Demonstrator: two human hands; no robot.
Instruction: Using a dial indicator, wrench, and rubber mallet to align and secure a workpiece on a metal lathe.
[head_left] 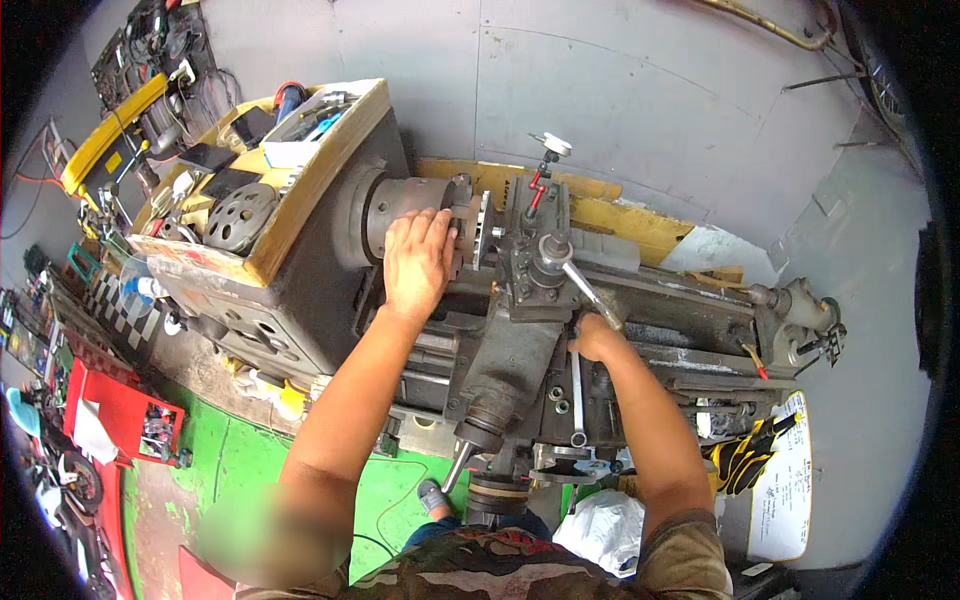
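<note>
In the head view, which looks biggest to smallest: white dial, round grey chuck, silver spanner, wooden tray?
1. Wooden tray
2. Round grey chuck, partly covered
3. Silver spanner
4. White dial

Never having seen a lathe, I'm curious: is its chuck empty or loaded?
Loaded, apparently: a metal disc sits at the front of the lathe chuck.

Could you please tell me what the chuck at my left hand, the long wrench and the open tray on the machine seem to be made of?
Chuck: probably steel or cast iron; dull grey, smoothly rounded.
Wrench: metal, likely steel; silvery, with a bright shine.
Tray: perhaps wood or board; tan, matte walls.
</note>
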